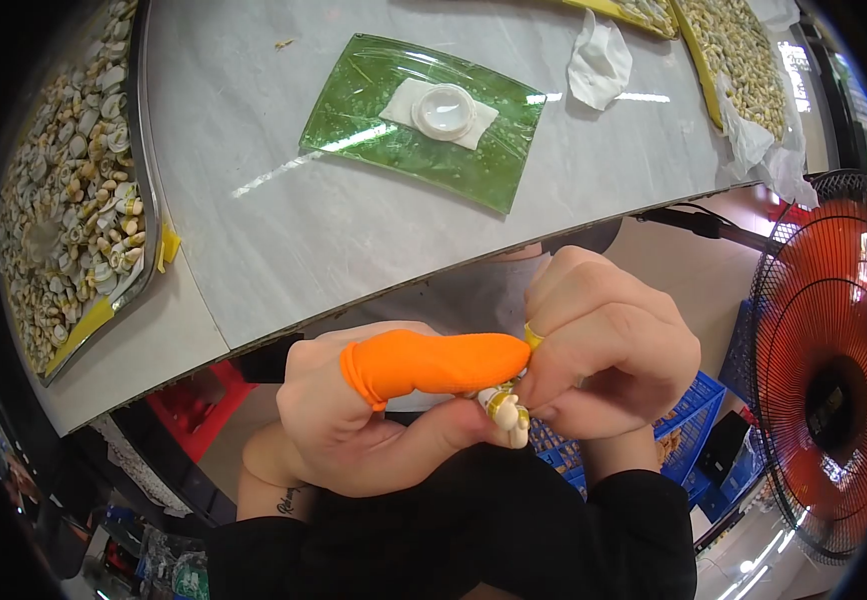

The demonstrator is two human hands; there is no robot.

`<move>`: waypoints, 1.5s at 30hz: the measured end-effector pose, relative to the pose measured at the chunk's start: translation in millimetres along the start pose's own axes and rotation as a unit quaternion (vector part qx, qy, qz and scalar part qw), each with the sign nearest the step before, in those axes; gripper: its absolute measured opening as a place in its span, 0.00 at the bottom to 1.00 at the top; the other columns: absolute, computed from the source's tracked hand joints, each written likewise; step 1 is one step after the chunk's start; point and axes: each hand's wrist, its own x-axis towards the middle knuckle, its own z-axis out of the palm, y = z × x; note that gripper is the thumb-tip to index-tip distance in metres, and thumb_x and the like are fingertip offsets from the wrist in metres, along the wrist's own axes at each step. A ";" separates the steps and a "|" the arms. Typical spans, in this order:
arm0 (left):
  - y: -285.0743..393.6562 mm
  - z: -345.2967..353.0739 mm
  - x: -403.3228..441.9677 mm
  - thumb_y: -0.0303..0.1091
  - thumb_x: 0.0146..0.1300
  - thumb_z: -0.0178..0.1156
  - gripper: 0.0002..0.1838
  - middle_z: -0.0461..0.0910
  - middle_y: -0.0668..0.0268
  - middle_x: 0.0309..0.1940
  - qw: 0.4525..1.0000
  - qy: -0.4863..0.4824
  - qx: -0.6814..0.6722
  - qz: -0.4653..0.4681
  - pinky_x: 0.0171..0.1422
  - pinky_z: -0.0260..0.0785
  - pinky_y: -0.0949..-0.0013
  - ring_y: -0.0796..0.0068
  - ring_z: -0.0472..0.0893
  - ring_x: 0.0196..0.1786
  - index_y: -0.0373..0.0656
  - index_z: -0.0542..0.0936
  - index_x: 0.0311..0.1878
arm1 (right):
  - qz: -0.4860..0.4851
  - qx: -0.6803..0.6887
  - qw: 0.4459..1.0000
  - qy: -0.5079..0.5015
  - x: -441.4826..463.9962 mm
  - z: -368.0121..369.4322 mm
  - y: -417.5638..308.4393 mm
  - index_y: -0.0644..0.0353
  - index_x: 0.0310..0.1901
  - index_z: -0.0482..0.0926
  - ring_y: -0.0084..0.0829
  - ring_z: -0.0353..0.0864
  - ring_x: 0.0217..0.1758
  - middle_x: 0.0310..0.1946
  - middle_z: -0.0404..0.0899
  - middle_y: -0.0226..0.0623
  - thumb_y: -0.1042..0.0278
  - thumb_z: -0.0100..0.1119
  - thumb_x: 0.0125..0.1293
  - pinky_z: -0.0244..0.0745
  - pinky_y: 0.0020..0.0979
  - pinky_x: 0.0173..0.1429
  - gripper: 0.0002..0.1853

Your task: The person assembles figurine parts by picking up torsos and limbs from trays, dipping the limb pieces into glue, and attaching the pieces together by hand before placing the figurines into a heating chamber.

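Held over my lap, near the table edge, my left hand (369, 415) is closed, with an orange finger cot (434, 365) over its index finger. Between its thumb and index finger is a small cream piece with yellow-green bands (504, 408); its exact kind is unclear. My right hand (614, 345) is curled shut against the same piece, its fingertips meeting the left ones. A bit of yellow shows by the right fingers, and what else they pinch is hidden.
A green mat (354, 110) on the grey table (244, 250) bears a small round white container (446, 110). Trays of small cream pieces stand left (79, 170) and upper right (734, 60). Crumpled tissue (599, 62) lies nearby. An orange fan (834, 380) stands right, beside a blue crate (689, 425).
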 end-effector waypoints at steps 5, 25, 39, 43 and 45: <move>-2.2 1.4 -1.8 0.26 0.49 0.69 0.13 0.82 0.63 0.26 1.000 -0.012 -0.014 -0.013 0.33 0.72 0.77 0.73 0.82 0.28 0.35 0.81 0.39 | -0.002 0.011 1.000 0.002 -1.6 0.7 1.3 0.62 0.29 0.78 0.29 0.73 0.26 0.25 0.76 0.33 0.83 0.64 0.41 0.68 0.24 0.28 0.10; -15.6 1.3 0.1 0.36 0.53 0.67 0.18 0.82 0.62 0.31 0.990 -0.054 -0.127 0.016 0.40 0.74 0.76 0.75 0.83 0.34 0.34 0.79 0.44 | 0.005 0.131 0.991 0.026 -6.8 4.0 6.0 0.62 0.30 0.80 0.28 0.75 0.28 0.26 0.79 0.33 0.79 0.68 0.45 0.68 0.24 0.30 0.09; -6.6 -5.1 -0.2 0.35 0.47 0.71 0.18 0.82 0.63 0.31 0.994 -0.104 -0.025 0.034 0.37 0.74 0.75 0.69 0.82 0.32 0.39 0.81 0.41 | -0.047 0.078 0.996 -0.001 -11.4 6.2 3.0 0.60 0.29 0.79 0.31 0.70 0.25 0.26 0.73 0.34 0.76 0.64 0.48 0.64 0.26 0.27 0.05; -4.7 -2.6 0.5 0.35 0.47 0.71 0.19 0.81 0.64 0.30 0.995 -0.095 -0.029 0.023 0.35 0.73 0.76 0.69 0.82 0.31 0.39 0.81 0.42 | -0.044 0.068 0.997 0.005 -11.8 7.4 1.0 0.61 0.28 0.79 0.31 0.70 0.25 0.25 0.72 0.34 0.78 0.63 0.48 0.64 0.28 0.27 0.05; -6.1 -2.7 2.1 0.35 0.46 0.71 0.19 0.81 0.64 0.30 0.994 -0.102 -0.018 0.027 0.34 0.73 0.75 0.69 0.82 0.30 0.39 0.81 0.42 | -0.039 0.061 0.997 0.002 -12.8 6.6 0.4 0.61 0.28 0.78 0.32 0.70 0.24 0.24 0.72 0.34 0.79 0.63 0.48 0.64 0.28 0.28 0.05</move>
